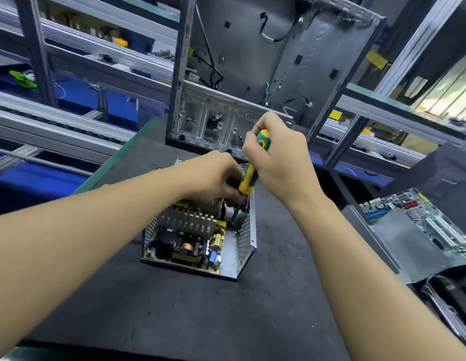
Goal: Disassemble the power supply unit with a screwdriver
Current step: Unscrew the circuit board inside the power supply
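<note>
- Power supply unit [198, 241], lid off, board exposed, sits centre frame on bench [174, 308].
- Right hand [281, 162] wrapped round screwdriver [248, 175] handle, tip down inside unit's far corner.
- Left hand [213, 175] pinches the shaft.

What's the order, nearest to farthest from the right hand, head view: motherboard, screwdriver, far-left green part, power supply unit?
1. screwdriver, gripped in the right hand.
2. power supply unit, just below it.
3. motherboard, off right.
4. green part, far left.

L grip [213, 175], R grip [284, 162] bare; L forearm [96, 230], R forearm [362, 256] bare to frame edge
</note>
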A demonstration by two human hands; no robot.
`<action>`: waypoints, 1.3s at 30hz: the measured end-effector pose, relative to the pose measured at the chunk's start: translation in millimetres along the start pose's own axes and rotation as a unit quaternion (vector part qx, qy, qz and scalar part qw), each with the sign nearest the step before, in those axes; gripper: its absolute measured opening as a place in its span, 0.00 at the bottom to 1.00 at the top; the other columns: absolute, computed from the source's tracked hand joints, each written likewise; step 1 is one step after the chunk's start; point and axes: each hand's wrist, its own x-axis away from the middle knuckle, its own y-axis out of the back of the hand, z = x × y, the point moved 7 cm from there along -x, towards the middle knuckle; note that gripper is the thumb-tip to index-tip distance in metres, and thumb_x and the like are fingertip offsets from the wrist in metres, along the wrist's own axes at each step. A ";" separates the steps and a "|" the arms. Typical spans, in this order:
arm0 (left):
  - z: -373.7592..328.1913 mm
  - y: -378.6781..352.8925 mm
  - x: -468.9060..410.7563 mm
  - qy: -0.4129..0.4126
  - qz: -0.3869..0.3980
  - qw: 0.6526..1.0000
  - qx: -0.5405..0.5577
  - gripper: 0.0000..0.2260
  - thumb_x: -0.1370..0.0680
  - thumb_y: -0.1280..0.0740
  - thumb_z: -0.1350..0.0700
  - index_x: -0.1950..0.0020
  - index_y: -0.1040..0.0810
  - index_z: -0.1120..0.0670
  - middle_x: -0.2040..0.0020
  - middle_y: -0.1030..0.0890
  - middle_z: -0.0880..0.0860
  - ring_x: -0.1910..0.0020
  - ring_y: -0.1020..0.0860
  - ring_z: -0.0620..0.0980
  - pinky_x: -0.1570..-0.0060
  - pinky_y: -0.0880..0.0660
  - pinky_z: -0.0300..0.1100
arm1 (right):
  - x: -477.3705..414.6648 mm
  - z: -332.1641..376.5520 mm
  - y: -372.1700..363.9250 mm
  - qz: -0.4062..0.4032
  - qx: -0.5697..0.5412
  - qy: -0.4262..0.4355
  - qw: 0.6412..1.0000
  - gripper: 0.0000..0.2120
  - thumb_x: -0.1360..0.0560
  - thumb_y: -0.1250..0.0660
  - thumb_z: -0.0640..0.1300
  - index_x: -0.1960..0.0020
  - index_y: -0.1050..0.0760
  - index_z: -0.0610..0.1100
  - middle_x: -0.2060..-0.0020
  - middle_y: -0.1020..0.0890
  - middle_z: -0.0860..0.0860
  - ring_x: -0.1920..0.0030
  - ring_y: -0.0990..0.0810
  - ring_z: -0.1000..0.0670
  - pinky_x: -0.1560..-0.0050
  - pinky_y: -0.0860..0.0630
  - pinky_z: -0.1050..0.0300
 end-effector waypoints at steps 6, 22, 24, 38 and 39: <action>5.0 -5.0 -1.4 0.013 0.022 1.000 0.008 0.02 0.27 0.23 0.50 0.57 0.15 0.43 0.63 0.15 0.41 0.63 0.20 0.35 0.62 0.29 0.33 | 5.1 -4.8 2.6 -0.004 -0.017 -0.015 1.000 0.08 0.21 0.36 0.44 0.57 0.31 0.42 0.72 0.26 0.48 0.71 0.33 0.51 0.67 0.31 0.51; 8.2 -6.4 -3.6 0.001 0.017 1.000 0.016 0.03 0.26 0.24 0.52 0.54 0.13 0.45 0.61 0.14 0.41 0.60 0.18 0.34 0.58 0.25 0.33 | 9.9 -6.7 5.2 -0.029 -0.023 -0.014 0.999 0.08 0.21 0.36 0.44 0.57 0.31 0.42 0.72 0.26 0.48 0.71 0.32 0.52 0.69 0.33 0.57; 9.4 -6.1 -3.9 0.002 0.015 1.000 0.013 0.03 0.26 0.24 0.52 0.53 0.13 0.46 0.61 0.14 0.41 0.61 0.18 0.34 0.61 0.27 0.30 | 10.9 -5.7 5.2 -0.029 -0.017 -0.012 0.999 0.08 0.21 0.36 0.44 0.56 0.31 0.42 0.72 0.26 0.48 0.71 0.32 0.51 0.68 0.32 0.55; 6.6 -5.6 -4.1 -0.010 0.009 1.000 0.025 0.03 0.26 0.23 0.53 0.53 0.12 0.47 0.62 0.14 0.42 0.62 0.18 0.34 0.62 0.28 0.25 | 7.8 -1.6 5.3 -0.024 0.003 -0.003 1.000 0.08 0.21 0.36 0.44 0.56 0.30 0.42 0.71 0.25 0.47 0.71 0.31 0.50 0.68 0.30 0.50; 6.4 -5.5 -3.9 -0.012 0.009 1.000 0.023 0.04 0.27 0.23 0.52 0.53 0.12 0.47 0.61 0.14 0.42 0.61 0.18 0.34 0.61 0.27 0.25 | 8.3 -2.3 5.1 -0.025 0.001 -0.005 1.000 0.08 0.21 0.36 0.44 0.56 0.30 0.42 0.72 0.25 0.48 0.71 0.32 0.51 0.68 0.30 0.51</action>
